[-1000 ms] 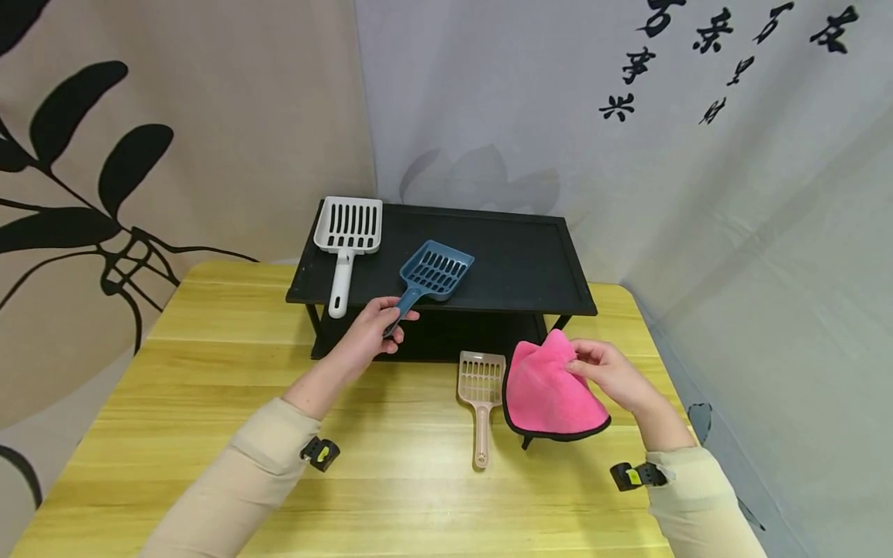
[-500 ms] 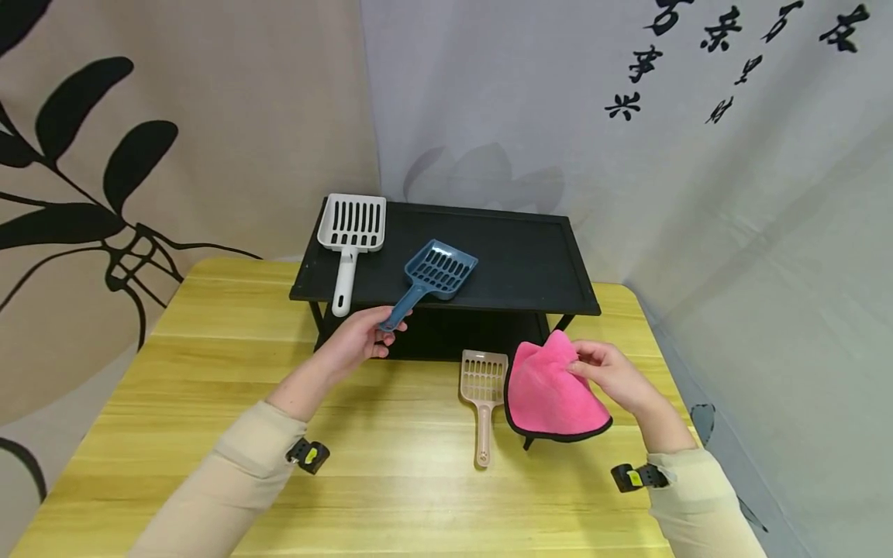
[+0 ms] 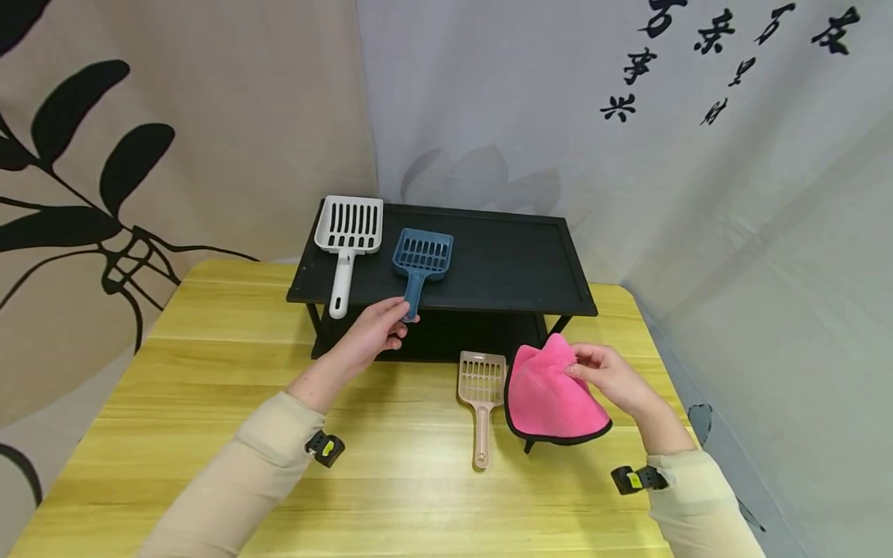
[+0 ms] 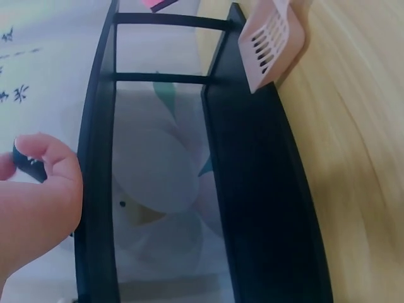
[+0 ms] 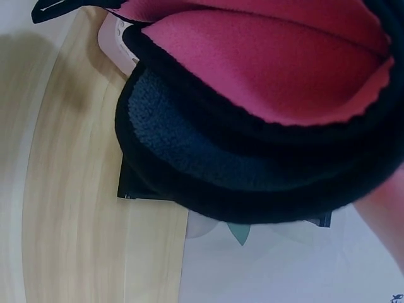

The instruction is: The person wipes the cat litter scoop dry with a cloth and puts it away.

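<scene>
My left hand (image 3: 377, 333) pinches the handle end of a blue slotted litter scoop (image 3: 422, 254), whose head lies over the top of a black two-tier rack (image 3: 509, 256). To its left, a white litter scoop (image 3: 349, 225) rests on the same top, its handle poking past the front edge. My right hand (image 3: 614, 376) grips a pink cloth (image 3: 554, 395) with black edging, bunched up and hanging above the table. In the right wrist view the cloth (image 5: 265, 63) also shows a dark blue side. A beige litter scoop (image 3: 481, 387) lies on the table between the hands, left of the cloth.
The rack's lower shelf (image 4: 252, 189) stands on the yellow wooden table (image 3: 391, 480), with the beige scoop's head close to its front edge. A printed cloth backdrop (image 3: 474, 101) hangs right behind the rack.
The blue scoop has swung from a rightward slant to nearly straight, its head shifting left toward the white scoop. The left hand has shifted slightly. My right hand and the cloth have barely moved.
</scene>
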`<state>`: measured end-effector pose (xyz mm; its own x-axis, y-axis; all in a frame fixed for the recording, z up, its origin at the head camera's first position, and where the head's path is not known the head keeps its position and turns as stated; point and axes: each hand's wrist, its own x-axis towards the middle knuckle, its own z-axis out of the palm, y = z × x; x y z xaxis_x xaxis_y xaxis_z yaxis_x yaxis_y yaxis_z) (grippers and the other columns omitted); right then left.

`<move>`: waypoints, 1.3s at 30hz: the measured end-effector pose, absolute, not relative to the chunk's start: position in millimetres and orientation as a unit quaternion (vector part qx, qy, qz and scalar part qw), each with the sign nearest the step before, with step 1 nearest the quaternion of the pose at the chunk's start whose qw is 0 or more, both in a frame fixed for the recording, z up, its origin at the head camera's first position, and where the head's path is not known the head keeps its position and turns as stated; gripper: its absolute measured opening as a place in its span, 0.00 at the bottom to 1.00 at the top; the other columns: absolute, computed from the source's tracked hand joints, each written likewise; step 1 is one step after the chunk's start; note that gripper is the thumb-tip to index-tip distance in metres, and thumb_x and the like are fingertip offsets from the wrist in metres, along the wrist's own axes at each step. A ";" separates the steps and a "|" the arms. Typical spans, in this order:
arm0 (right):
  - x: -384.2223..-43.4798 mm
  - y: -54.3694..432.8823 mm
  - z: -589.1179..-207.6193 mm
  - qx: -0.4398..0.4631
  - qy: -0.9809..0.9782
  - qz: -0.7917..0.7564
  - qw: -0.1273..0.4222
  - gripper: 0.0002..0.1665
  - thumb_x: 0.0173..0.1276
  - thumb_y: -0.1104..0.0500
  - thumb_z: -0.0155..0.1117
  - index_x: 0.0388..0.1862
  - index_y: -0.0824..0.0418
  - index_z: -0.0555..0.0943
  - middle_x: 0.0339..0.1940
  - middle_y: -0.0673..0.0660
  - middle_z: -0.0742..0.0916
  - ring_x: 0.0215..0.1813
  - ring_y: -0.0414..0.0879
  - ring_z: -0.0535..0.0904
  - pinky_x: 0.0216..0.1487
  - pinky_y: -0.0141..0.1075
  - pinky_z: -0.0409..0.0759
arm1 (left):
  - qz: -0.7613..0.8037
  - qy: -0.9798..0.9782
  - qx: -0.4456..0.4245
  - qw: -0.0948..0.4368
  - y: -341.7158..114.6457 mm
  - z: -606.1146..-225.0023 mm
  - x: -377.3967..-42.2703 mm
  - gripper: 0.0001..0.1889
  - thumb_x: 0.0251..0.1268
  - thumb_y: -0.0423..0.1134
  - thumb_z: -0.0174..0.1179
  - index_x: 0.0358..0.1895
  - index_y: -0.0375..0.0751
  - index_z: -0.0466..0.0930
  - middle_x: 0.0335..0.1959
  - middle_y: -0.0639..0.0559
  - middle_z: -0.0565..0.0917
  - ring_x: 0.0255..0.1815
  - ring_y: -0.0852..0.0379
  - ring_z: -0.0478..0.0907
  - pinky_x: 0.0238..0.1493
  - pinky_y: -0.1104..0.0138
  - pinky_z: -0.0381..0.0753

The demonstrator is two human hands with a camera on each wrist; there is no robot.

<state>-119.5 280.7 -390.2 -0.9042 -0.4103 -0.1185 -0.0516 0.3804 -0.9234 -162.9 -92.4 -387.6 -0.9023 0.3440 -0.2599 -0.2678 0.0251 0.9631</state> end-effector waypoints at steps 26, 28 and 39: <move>-120.0 281.2 -398.5 -0.146 0.810 -0.541 0.171 0.07 0.68 0.63 0.56 0.41 0.54 0.79 0.28 0.44 0.79 0.30 0.38 0.74 0.33 0.29 0.75 | 0.591 0.770 0.032 0.239 -79.8 -389.4 -166.1 0.17 0.73 0.46 0.46 0.47 0.35 0.76 0.31 0.55 0.75 0.27 0.60 0.66 0.30 0.71 0.67; -119.6 280.8 -397.7 -0.145 0.811 -0.542 0.168 0.08 0.68 0.64 0.56 0.41 0.53 0.79 0.29 0.44 0.79 0.31 0.38 0.74 0.33 0.29 0.76 | 0.594 0.769 0.023 0.233 -78.0 -388.2 -168.4 0.18 0.73 0.47 0.46 0.48 0.35 0.77 0.30 0.56 0.75 0.26 0.60 0.66 0.29 0.72 0.66; -118.3 279.8 -399.4 -0.133 0.822 -0.527 0.172 0.17 0.68 0.63 0.55 0.49 0.77 0.73 0.33 0.43 0.80 0.34 0.39 0.75 0.36 0.28 0.77 | 0.620 0.746 -0.018 0.241 -70.4 -387.3 -175.8 0.19 0.74 0.48 0.43 0.45 0.36 0.77 0.29 0.58 0.77 0.25 0.62 0.65 0.26 0.74 0.64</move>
